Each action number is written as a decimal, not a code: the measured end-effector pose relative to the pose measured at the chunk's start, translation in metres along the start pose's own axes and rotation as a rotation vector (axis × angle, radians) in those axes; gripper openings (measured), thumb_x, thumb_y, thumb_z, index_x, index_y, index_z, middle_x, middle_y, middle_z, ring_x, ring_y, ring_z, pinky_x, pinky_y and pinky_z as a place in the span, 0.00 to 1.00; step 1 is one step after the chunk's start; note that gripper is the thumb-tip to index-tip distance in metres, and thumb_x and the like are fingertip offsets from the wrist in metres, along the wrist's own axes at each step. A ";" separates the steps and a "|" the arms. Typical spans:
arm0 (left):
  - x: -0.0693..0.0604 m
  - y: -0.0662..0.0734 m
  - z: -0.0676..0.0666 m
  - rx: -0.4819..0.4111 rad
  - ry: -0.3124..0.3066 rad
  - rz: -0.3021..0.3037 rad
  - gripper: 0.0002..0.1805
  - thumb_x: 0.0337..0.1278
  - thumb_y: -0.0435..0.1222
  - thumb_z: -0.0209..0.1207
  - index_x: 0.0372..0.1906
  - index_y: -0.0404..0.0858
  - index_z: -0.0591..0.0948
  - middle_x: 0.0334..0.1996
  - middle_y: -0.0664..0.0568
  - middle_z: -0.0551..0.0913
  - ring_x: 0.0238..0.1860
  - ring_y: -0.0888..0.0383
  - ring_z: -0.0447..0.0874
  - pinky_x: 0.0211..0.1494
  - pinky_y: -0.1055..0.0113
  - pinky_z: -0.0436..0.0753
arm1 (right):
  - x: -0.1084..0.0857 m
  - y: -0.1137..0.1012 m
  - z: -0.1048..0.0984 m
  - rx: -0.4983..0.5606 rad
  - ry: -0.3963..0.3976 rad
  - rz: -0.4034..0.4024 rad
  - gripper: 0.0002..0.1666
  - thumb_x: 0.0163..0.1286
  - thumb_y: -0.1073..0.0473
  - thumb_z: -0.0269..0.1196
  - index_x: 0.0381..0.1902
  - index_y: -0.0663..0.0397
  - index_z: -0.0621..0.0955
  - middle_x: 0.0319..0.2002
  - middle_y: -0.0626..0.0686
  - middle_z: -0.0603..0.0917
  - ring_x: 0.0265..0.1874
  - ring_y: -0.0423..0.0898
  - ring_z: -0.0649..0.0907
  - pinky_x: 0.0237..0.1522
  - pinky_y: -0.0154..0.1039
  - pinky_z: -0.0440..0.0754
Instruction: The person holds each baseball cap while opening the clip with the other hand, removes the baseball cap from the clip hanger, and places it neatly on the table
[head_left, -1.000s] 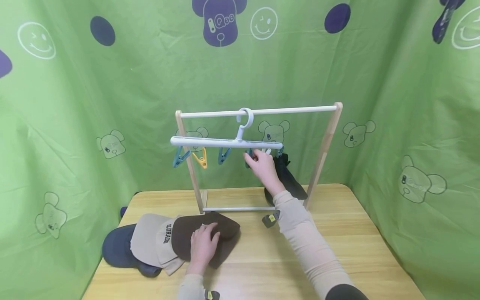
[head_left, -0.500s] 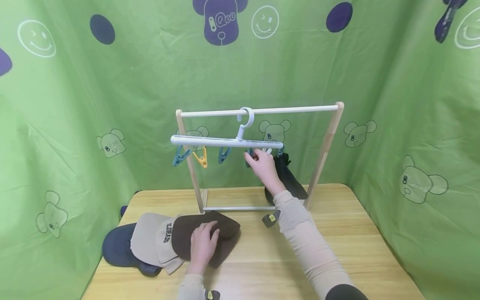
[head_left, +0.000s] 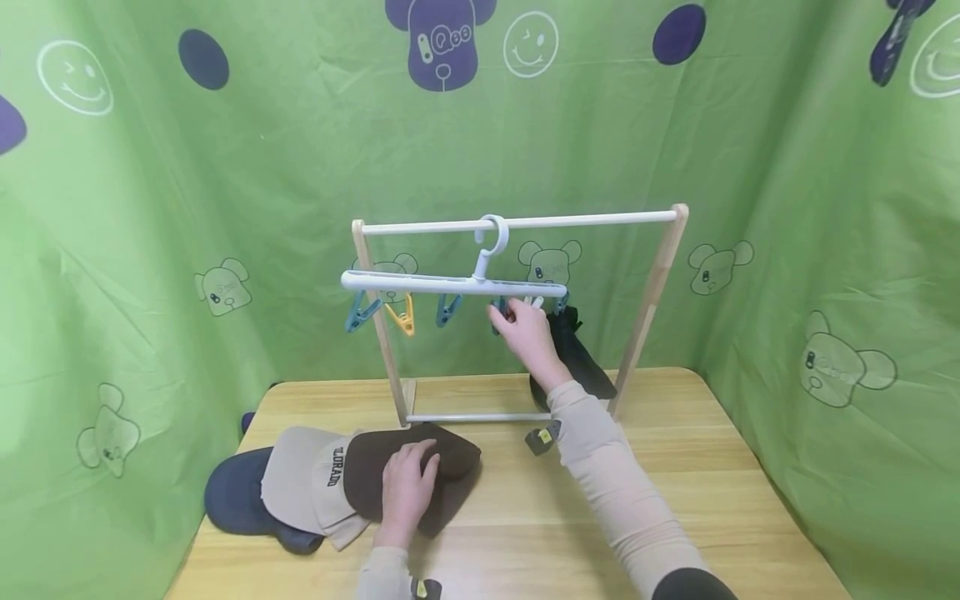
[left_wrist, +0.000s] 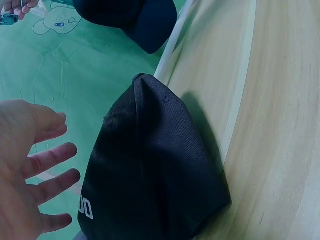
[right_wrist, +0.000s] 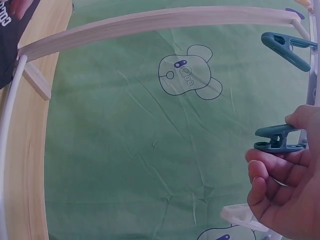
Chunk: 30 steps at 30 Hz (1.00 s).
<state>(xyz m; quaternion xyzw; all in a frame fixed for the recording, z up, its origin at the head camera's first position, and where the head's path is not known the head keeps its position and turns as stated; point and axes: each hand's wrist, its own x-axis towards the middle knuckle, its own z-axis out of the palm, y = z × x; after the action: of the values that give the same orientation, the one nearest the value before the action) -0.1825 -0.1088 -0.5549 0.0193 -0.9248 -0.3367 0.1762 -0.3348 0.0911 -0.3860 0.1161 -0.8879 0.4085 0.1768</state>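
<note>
My right hand (head_left: pixel 527 337) pinches a teal clothespin (right_wrist: pixel 278 139) between thumb and fingers, just under the white hanger (head_left: pixel 450 286). In the right wrist view the pin's free end points away from the hand with nothing in it. My left hand (head_left: pixel 407 492) is over a dark brown cap (head_left: pixel 367 475); in the left wrist view its fingers (left_wrist: pixel 52 187) are spread and appear apart from the cloth. A black cap (head_left: pixel 573 362) hangs at the hanger's right end. A yellow clothespin (head_left: pixel 403 317) and further teal ones hang to the left.
A beige cap (head_left: pixel 300 479) and a navy cap (head_left: pixel 238 492) lie overlapped at the table's left. The hanger hooks onto the top rail (head_left: pixel 592 221) of a wooden rack (head_left: pixel 651 308). Green curtain (head_left: pixel 300 167) surrounds the wooden table (head_left: pixel 690 475).
</note>
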 end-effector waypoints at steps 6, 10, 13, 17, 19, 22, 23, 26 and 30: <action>0.000 0.001 0.000 0.002 0.003 0.013 0.15 0.62 0.41 0.61 0.51 0.43 0.83 0.48 0.46 0.85 0.51 0.45 0.81 0.61 0.46 0.74 | -0.001 0.002 0.002 -0.025 -0.020 0.004 0.21 0.69 0.46 0.58 0.23 0.52 0.70 0.18 0.49 0.70 0.18 0.45 0.69 0.21 0.35 0.66; 0.000 0.001 0.001 0.001 0.002 0.019 0.15 0.62 0.41 0.61 0.51 0.43 0.83 0.48 0.46 0.85 0.51 0.45 0.81 0.60 0.46 0.75 | -0.001 0.001 0.002 -0.036 -0.010 -0.004 0.21 0.69 0.46 0.58 0.22 0.53 0.70 0.18 0.49 0.71 0.19 0.46 0.69 0.21 0.35 0.66; 0.000 0.001 0.000 0.005 0.002 0.019 0.15 0.61 0.41 0.61 0.51 0.43 0.83 0.49 0.46 0.85 0.51 0.45 0.81 0.60 0.46 0.75 | -0.001 0.000 0.002 -0.038 0.001 -0.010 0.21 0.68 0.45 0.59 0.22 0.53 0.70 0.18 0.50 0.71 0.19 0.46 0.70 0.21 0.35 0.66; 0.001 0.002 0.000 0.011 -0.001 0.016 0.15 0.61 0.40 0.62 0.52 0.44 0.83 0.49 0.46 0.85 0.51 0.44 0.81 0.60 0.45 0.75 | -0.001 0.001 0.002 -0.041 0.005 -0.008 0.22 0.68 0.45 0.59 0.22 0.52 0.70 0.18 0.49 0.72 0.18 0.46 0.70 0.21 0.35 0.66; 0.001 0.002 -0.001 0.013 -0.004 0.017 0.15 0.61 0.40 0.62 0.52 0.44 0.83 0.49 0.46 0.85 0.51 0.44 0.81 0.60 0.45 0.75 | 0.000 0.001 0.003 -0.047 0.007 -0.012 0.22 0.68 0.44 0.59 0.22 0.52 0.70 0.18 0.49 0.72 0.18 0.46 0.70 0.21 0.35 0.66; 0.001 0.003 -0.001 0.015 -0.004 0.022 0.15 0.61 0.40 0.61 0.52 0.43 0.83 0.49 0.46 0.85 0.51 0.44 0.81 0.59 0.45 0.75 | 0.000 0.001 0.003 -0.055 0.012 -0.023 0.22 0.68 0.44 0.59 0.22 0.52 0.70 0.19 0.50 0.72 0.18 0.46 0.70 0.21 0.35 0.66; 0.001 0.003 -0.001 0.016 -0.003 0.024 0.15 0.61 0.40 0.61 0.52 0.43 0.83 0.49 0.46 0.85 0.51 0.44 0.81 0.59 0.45 0.75 | 0.000 0.001 0.003 -0.059 0.014 -0.027 0.22 0.68 0.44 0.59 0.22 0.53 0.70 0.19 0.50 0.72 0.18 0.46 0.70 0.21 0.35 0.66; 0.001 0.003 0.000 0.020 0.005 0.036 0.15 0.60 0.40 0.62 0.52 0.43 0.83 0.48 0.46 0.85 0.50 0.44 0.82 0.58 0.45 0.76 | -0.001 0.000 0.002 -0.060 0.020 -0.034 0.23 0.68 0.43 0.60 0.22 0.53 0.70 0.19 0.50 0.72 0.18 0.46 0.70 0.20 0.35 0.67; 0.002 0.003 0.003 0.026 0.020 0.054 0.15 0.59 0.39 0.63 0.51 0.43 0.84 0.47 0.46 0.85 0.49 0.44 0.82 0.56 0.46 0.77 | -0.001 0.000 0.002 -0.057 0.023 -0.031 0.23 0.68 0.43 0.60 0.23 0.53 0.71 0.19 0.50 0.72 0.18 0.46 0.70 0.20 0.35 0.67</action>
<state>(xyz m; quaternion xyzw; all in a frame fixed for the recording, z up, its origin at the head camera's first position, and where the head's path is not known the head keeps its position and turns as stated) -0.1849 -0.1054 -0.5547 -0.0001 -0.9274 -0.3196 0.1944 -0.3345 0.0891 -0.3875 0.1200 -0.8952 0.3816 0.1965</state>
